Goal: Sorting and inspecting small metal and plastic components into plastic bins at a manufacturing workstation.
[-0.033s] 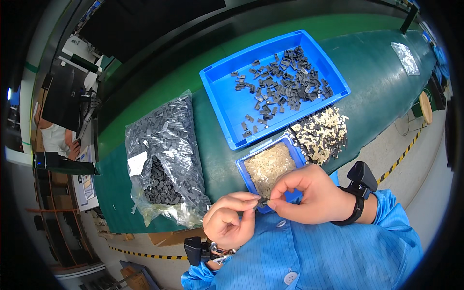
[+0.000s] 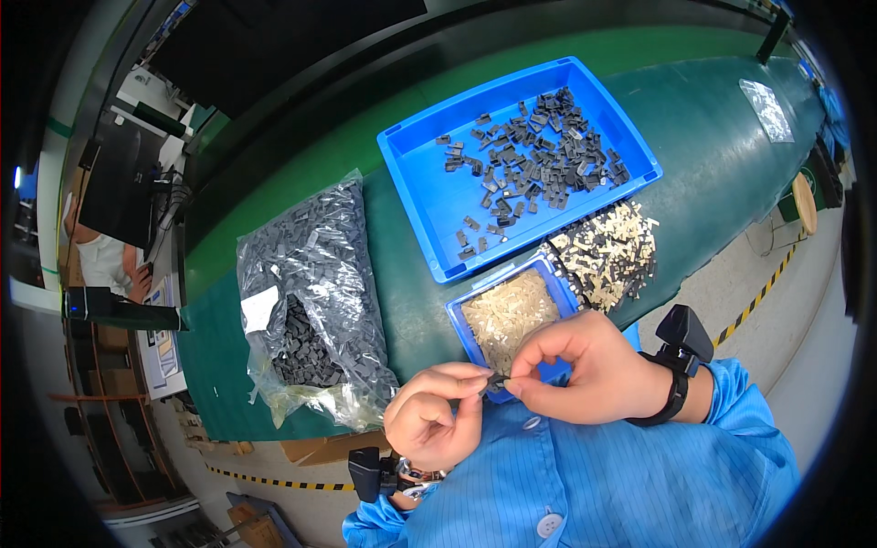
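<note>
A tiny dark grey piece of moulded plastic (image 2: 496, 382) sat between my 2 hands, in front of my chest and just over the near end of the small box. My left hand (image 2: 434, 416) had it pinched between thumb and forefinger, the other fingers curled in; my right hand (image 2: 585, 370) met it from the other side, thumb and forefinger drawn narrow at its edge. Something so small left room for fingertips only, which I take as the reason for 2 pinches. My fingers covered most of it, so I could not tell its full shape, nor whether a pale bit was in it.

Just beyond, a small rectangular blue plastic box (image 2: 463, 333) held a bed of thin, cream-coloured slivers (image 2: 507, 310), dry and straw-like, probably set near for a short reach. Right of it lay a loose heap of cream and black bits (image 2: 607, 247), jumbled and rough-looking.

Farther out stood a wide, shallow blue plastic tray (image 2: 420, 210), its low walls likely there to stop the angular dark grey plastic pieces (image 2: 571, 137) from scattering; they were thickest toward its right side. To the left, a crinkled, shiny clear plastic bag (image 2: 356, 301) bulged with more dark pieces, its mouth toward me. Everything rested on a smooth dark green table covering (image 2: 420, 320).
</note>
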A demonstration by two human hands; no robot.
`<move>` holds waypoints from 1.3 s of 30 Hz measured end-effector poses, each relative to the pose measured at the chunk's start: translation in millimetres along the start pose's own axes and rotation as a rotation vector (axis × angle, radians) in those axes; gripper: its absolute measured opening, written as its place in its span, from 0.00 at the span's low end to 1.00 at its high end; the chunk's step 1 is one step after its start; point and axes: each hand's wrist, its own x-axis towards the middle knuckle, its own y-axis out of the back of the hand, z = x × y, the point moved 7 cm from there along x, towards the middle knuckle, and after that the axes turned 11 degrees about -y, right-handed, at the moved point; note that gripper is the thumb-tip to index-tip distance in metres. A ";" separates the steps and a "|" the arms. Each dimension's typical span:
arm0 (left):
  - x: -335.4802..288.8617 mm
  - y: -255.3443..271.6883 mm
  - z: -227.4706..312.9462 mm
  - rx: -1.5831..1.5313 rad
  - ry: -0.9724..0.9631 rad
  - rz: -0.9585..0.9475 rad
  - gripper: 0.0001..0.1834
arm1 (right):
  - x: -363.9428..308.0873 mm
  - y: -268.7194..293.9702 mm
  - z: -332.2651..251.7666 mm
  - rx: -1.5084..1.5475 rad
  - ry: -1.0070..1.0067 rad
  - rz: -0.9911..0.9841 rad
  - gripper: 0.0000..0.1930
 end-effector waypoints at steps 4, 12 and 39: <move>0.8 0.0 -0.1 0.002 0.013 0.001 0.20 | -0.6 0.5 -3.1 -0.013 0.024 0.003 0.05; -0.1 -0.1 0.0 -0.023 0.003 0.025 0.20 | -0.2 0.6 -1.7 -0.023 0.028 0.007 0.05; 2.5 0.9 -1.9 -0.011 0.001 0.002 0.20 | 3.5 0.9 -0.7 -0.030 -0.022 -0.017 0.06</move>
